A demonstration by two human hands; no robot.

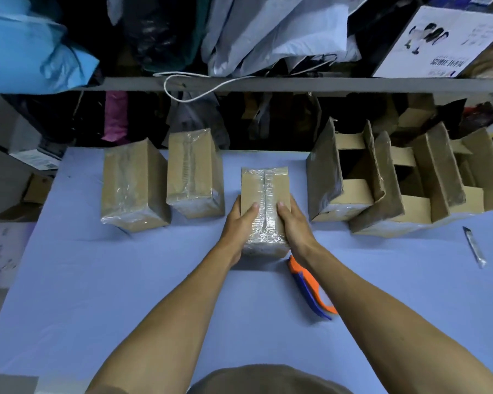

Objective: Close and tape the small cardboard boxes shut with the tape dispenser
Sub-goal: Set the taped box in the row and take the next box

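Both hands grip the taped box (pixel 265 206) mid-table: left hand (pixel 238 223) on its left side, right hand (pixel 293 223) on its right, thumbs on top. Tape dispenser (pixel 308 291) lies near-right of it on the table (pixel 97 280). Two taped boxes (pixel 134 189) left, open boxes (pixel 396 183) right.

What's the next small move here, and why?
Probably slide the centre box left beside the two taped boxes. Both hands, left hand and right hand, grip it, its seam looks taped, and open boxes wait at right.
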